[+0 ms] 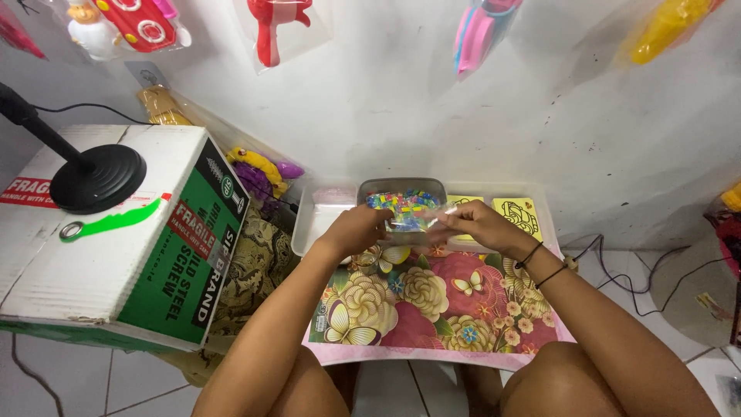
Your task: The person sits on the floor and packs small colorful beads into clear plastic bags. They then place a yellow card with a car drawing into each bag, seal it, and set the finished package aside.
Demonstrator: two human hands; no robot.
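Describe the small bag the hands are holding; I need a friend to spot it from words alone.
Start at the flowered mat before the white wall. At its far edge, between the left hand and right hand, is a small clear plastic bag. Unlike the grey tub of multicoloured pieces behind it and the yellow cards to the right, it is see-through and lifted off the mat.

white-and-green carton [116,239] at left; clear toy packets [274,23] on wall

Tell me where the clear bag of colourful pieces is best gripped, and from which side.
Grip the clear bag at its two side edges, one from each side, as the left hand and right hand do: it is limp, so spreading it keeps it flat.
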